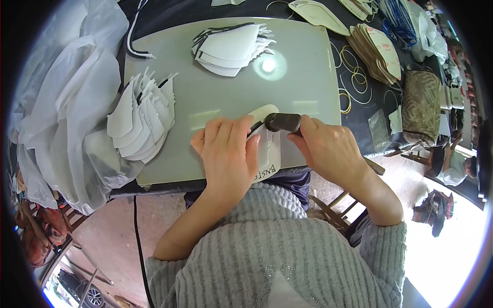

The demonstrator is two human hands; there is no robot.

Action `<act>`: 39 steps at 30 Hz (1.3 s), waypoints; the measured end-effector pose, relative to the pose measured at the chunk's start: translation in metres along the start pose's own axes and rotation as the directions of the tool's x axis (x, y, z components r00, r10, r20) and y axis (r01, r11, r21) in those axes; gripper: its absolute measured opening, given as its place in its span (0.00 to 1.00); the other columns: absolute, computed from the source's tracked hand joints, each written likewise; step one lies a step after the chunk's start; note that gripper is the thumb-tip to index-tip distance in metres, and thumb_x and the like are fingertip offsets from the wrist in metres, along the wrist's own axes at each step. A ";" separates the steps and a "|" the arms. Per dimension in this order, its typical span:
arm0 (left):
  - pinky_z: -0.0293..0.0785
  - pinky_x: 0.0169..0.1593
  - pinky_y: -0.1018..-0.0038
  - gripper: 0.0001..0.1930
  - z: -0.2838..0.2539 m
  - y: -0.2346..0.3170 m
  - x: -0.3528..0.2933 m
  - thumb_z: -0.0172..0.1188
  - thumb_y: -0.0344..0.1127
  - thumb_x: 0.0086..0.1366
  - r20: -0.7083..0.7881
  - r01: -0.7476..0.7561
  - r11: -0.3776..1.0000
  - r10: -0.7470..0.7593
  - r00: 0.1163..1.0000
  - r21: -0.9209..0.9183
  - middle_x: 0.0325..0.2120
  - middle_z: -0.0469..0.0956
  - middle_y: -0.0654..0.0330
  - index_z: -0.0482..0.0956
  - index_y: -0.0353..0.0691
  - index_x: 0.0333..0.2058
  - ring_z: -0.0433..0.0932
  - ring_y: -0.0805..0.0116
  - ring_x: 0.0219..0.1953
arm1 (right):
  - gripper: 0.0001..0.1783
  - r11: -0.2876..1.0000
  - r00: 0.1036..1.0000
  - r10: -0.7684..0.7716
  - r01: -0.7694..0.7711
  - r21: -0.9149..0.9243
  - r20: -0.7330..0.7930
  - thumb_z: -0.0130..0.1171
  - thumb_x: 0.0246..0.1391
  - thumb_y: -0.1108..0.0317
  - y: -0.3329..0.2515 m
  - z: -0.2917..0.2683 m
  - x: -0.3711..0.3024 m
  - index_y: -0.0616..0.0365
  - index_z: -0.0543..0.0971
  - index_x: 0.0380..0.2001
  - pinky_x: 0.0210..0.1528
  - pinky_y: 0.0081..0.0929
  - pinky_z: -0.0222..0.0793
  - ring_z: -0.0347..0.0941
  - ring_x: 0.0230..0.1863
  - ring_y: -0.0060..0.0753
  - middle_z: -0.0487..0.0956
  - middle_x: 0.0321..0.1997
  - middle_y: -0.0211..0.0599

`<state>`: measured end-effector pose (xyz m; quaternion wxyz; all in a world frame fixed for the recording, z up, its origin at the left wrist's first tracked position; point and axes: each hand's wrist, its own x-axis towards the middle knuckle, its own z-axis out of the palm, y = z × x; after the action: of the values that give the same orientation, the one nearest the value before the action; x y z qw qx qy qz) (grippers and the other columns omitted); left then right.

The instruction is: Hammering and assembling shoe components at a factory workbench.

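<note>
My right hand (336, 154) is closed round a small dark hammer (286, 122). The hammer's rounded head rests at the upper part of a white cut piece (262, 146) with a black strip along its edge. My left hand (226, 149) pins this piece down, thumb and fingers close to the strip and partly covering it. Under the piece lies a cream card template (274, 156) with handwriting at its near end. Both lie at the near edge of a grey-green work board (179, 110).
Stacks of white cut pieces lie at the board's far side (228, 49) and left side (144, 118). A big translucent plastic bag (72, 102) fills the left. Card templates (375, 51), loose cords (354, 77) and a patterned pouch (421, 105) are at right.
</note>
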<state>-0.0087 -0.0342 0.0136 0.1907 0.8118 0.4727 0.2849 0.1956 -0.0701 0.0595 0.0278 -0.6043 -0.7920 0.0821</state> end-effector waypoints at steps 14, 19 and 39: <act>0.55 0.51 0.63 0.13 0.012 0.002 -0.013 0.65 0.33 0.58 -0.094 -0.062 0.988 0.076 0.993 0.145 0.36 0.75 0.70 0.84 0.47 0.44 0.71 0.65 0.47 | 0.17 1.000 0.999 0.024 -0.024 0.005 -0.033 0.60 0.61 0.57 -0.001 0.003 -0.002 0.57 0.68 0.29 0.16 0.31 0.69 0.75 0.16 0.37 0.72 0.18 0.33; 0.56 0.52 0.62 0.13 0.012 -0.003 -0.014 0.66 0.33 0.57 -0.076 -0.134 0.981 0.146 0.986 0.142 0.36 0.76 0.70 0.84 0.47 0.43 0.73 0.66 0.44 | 0.17 0.999 0.999 0.033 -0.032 0.022 -0.024 0.60 0.61 0.57 -0.001 0.004 -0.002 0.57 0.68 0.29 0.17 0.31 0.70 0.75 0.16 0.37 0.72 0.17 0.33; 0.63 0.51 0.61 0.15 0.013 -0.009 -0.011 0.62 0.29 0.52 -0.064 -0.268 0.950 0.281 0.958 0.158 0.38 0.74 0.63 0.82 0.38 0.40 0.74 0.64 0.43 | 0.18 0.996 0.983 -0.078 0.071 0.048 0.168 0.56 0.63 0.55 0.007 -0.018 0.021 0.59 0.71 0.29 0.22 0.39 0.71 0.76 0.18 0.45 0.76 0.17 0.38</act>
<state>-0.0102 -0.0398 -0.0048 0.0679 0.8685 0.3829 0.3074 0.1994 -0.0458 0.0749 -0.0241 -0.5644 -0.8116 0.1490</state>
